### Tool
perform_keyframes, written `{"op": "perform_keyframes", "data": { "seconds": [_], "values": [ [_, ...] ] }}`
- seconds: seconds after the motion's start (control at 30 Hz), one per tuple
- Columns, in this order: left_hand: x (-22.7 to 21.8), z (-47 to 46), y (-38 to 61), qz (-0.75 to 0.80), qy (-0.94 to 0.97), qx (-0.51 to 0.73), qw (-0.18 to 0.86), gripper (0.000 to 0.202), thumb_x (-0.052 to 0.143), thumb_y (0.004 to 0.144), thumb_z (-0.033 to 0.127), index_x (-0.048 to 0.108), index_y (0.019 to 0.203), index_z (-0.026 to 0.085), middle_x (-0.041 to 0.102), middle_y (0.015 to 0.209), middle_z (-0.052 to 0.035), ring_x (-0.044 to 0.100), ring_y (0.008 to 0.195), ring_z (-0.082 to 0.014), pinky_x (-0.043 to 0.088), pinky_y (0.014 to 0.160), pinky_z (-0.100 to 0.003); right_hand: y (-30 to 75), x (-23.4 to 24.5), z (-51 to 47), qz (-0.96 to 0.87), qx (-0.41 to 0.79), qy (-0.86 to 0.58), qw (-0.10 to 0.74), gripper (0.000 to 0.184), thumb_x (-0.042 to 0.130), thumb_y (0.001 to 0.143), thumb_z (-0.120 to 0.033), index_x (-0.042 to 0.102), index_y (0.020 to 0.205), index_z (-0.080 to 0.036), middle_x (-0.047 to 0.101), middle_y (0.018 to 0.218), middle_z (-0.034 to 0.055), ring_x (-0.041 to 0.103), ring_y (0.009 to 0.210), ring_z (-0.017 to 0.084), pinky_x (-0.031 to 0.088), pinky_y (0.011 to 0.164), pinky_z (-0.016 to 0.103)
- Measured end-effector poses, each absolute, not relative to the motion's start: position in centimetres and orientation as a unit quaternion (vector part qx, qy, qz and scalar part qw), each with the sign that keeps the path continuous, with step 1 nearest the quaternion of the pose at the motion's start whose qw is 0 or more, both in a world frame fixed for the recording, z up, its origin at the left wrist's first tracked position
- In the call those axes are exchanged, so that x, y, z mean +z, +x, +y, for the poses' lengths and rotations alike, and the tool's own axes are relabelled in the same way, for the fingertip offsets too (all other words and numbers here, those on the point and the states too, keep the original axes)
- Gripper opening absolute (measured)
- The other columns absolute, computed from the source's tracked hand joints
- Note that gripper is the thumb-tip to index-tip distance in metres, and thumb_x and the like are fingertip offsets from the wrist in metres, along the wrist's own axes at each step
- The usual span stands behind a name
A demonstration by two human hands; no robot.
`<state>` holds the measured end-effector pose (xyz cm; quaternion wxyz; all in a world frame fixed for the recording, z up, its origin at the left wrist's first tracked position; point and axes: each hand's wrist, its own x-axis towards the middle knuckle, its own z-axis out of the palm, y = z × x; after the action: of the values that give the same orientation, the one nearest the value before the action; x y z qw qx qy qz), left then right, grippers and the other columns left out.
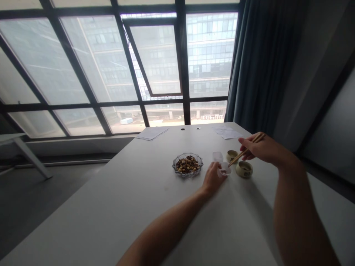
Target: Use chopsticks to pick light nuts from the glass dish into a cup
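My left hand (212, 178) grips a small clear plastic cup (224, 170) with a little dark food inside. My right hand (260, 148) holds a pair of wooden chopsticks (245, 150), their tips angled down just above that cup's rim. Left of my hands stands a cut-glass dish (187, 165) heaped with mixed nuts and beans. A second clear cup (217, 157) stands behind the held one. Two small speckled ceramic pots (244, 169) (232, 156) sit under my right hand, which touches neither.
The white table (133, 192) ends in a corner at the far side, with loose paper sheets (151, 133) (227, 133) near the large dark-framed window (97, 103). A blue-grey curtain (257, 62) hangs at the right, and a grey floor lies to the left.
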<state>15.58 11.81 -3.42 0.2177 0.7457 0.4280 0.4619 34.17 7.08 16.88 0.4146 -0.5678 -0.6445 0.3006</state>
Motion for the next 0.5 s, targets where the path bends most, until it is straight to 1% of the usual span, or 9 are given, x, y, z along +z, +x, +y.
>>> {"op": "perform_keyframes", "data": {
  "seconds": [0.1, 0.17, 0.33, 0.4, 0.5],
  "values": [
    [-3.3, 11.6, 15.6, 0.37, 0.745, 0.518, 0.198, 0.055, 0.082, 0.072, 0.009, 0.054, 0.117, 0.024, 0.06, 0.119, -0.0043, 0.062, 0.107, -0.024, 0.052, 0.095, -0.038, 33.6, 16.8, 7.1, -0.645, 0.343, -0.559, 0.393, 0.041, 0.078, 0.079, -0.058, 0.072, 0.066, -0.02, 0.075, 0.069, 0.0131, 0.074, 0.061, 0.028, 0.061, 0.055, 0.034],
    [-3.4, 11.4, 15.5, 0.344, 0.749, 0.534, 0.188, 0.061, 0.081, 0.073, 0.007, 0.052, 0.123, 0.025, 0.06, 0.122, -0.0054, 0.062, 0.112, -0.025, 0.051, 0.098, -0.038, 33.2, 16.9, 6.9, -0.668, 0.347, -0.542, 0.374, 0.044, 0.08, 0.076, -0.061, 0.072, 0.063, -0.02, 0.074, 0.067, 0.0123, 0.073, 0.06, 0.028, 0.059, 0.053, 0.033],
    [-3.3, 11.1, 15.2, 0.316, 0.747, 0.56, 0.167, 0.064, 0.08, 0.075, 0.006, 0.05, 0.128, 0.025, 0.059, 0.125, -0.0061, 0.061, 0.117, -0.0255, 0.05, 0.102, -0.04, 32.5, 17.0, 6.1, -0.737, 0.338, -0.497, 0.308, 0.043, 0.08, 0.075, -0.06, 0.079, 0.072, -0.017, 0.075, 0.068, 0.0104, 0.069, 0.057, 0.022, 0.051, 0.048, 0.026],
    [-3.3, 10.9, 15.0, 0.318, 0.74, 0.571, 0.161, 0.064, 0.08, 0.076, 0.006, 0.051, 0.129, 0.025, 0.059, 0.125, -0.0064, 0.061, 0.117, -0.0258, 0.05, 0.103, -0.041, 32.1, 17.0, 6.1, -0.757, 0.335, -0.485, 0.283, 0.043, 0.078, 0.077, -0.059, 0.079, 0.071, -0.016, 0.074, 0.065, 0.0091, 0.067, 0.055, 0.02, 0.047, 0.047, 0.024],
    [-3.2, 10.7, 14.8, 0.328, 0.727, 0.582, 0.158, 0.066, 0.081, 0.075, 0.008, 0.051, 0.13, 0.025, 0.06, 0.124, -0.0072, 0.062, 0.116, -0.0267, 0.051, 0.102, -0.042, 31.2, 16.8, 6.2, -0.773, 0.337, -0.466, 0.267, 0.044, 0.077, 0.077, -0.059, 0.078, 0.068, -0.016, 0.073, 0.063, 0.0083, 0.065, 0.055, 0.018, 0.046, 0.048, 0.024]
  ]
}}
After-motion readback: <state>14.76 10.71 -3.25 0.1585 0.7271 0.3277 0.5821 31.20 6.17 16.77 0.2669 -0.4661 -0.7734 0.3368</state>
